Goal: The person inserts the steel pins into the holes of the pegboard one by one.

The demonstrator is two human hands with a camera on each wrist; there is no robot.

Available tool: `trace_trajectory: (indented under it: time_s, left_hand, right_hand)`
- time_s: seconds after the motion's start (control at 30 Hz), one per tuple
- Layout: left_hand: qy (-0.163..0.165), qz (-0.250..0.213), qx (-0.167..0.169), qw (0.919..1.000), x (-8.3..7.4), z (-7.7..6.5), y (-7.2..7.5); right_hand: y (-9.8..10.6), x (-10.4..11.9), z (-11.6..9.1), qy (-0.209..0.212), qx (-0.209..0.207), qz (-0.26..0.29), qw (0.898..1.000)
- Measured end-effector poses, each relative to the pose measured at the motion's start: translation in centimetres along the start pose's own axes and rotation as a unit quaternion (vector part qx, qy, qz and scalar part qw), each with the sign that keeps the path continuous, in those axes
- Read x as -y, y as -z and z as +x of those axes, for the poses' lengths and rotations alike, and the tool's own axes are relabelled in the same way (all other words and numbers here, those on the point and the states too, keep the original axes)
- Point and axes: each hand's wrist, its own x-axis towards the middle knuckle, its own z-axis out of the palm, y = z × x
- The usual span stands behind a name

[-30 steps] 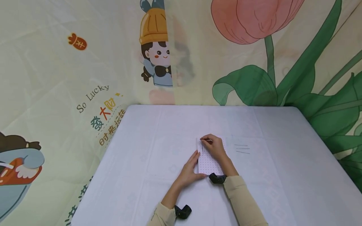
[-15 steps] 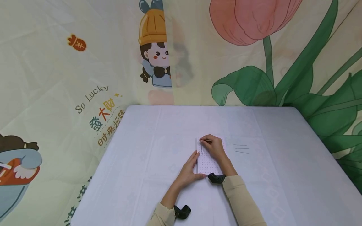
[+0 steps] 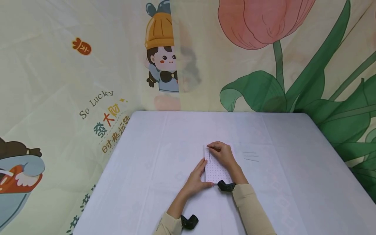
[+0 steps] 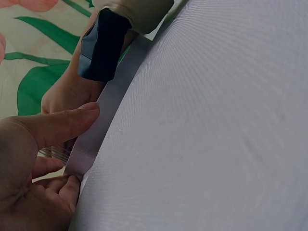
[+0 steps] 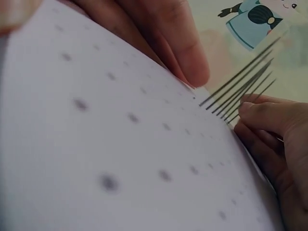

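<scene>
A white board with a grid of small holes [image 3: 215, 176] lies on the table. Several thin dark pins [image 5: 240, 71] stand upright in a row along its left side. My right hand [image 3: 224, 155] is over the far left corner, thumb and fingertips pinching a thin pin [image 5: 264, 90] at the end of that row. My left hand [image 3: 194, 181] spans the near left corner, its straight fingers along the left edge and its thumb at the near edge. From the left wrist view, the thumb [image 4: 72, 122] extends beside the board's side wall [image 4: 113, 108].
Three loose thin dark pins [image 3: 251, 155] lie on the white-covered table [image 3: 164, 130] right of the board. A black wrist camera [image 3: 226, 186] overlaps the board's near edge. Printed cloth [image 3: 199, 39] hangs behind the table.
Both hands stay where they were on the board. The right fingertips have shifted only slightly around the pin at the far left corner. The head view has tilted a little.
</scene>
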Motion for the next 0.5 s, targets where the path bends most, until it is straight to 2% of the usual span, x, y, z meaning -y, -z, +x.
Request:
trace_trajectory:
  time_s: [0.17, 0.27, 0.4, 0.5]
  left_hand:
    - [0.006, 0.001, 0.002, 1.0000, -0.2, -0.1, 0.0]
    - [0.006, 0.002, 0.004, 1.0000, -0.3, -0.2, 0.0]
    - [0.003, 0.005, 0.002, 1.0000, -0.3, -0.3, 0.0]
    - [0.009, 0.000, 0.000, 1.0000, -0.4, -0.2, 0.0]
  right_hand:
    - [0.6, 0.0, 0.2, -0.057, 0.035, 0.050, 0.996]
    - [0.9, -0.1, 0.2, -0.076, 0.044, 0.077, 0.993]
    - [1.5, 0.0, -0.3, -0.097, 0.027, 0.116, 0.988]
    - [2.5, 0.3, -1.0, -0.120, -0.008, 0.178, 0.977]
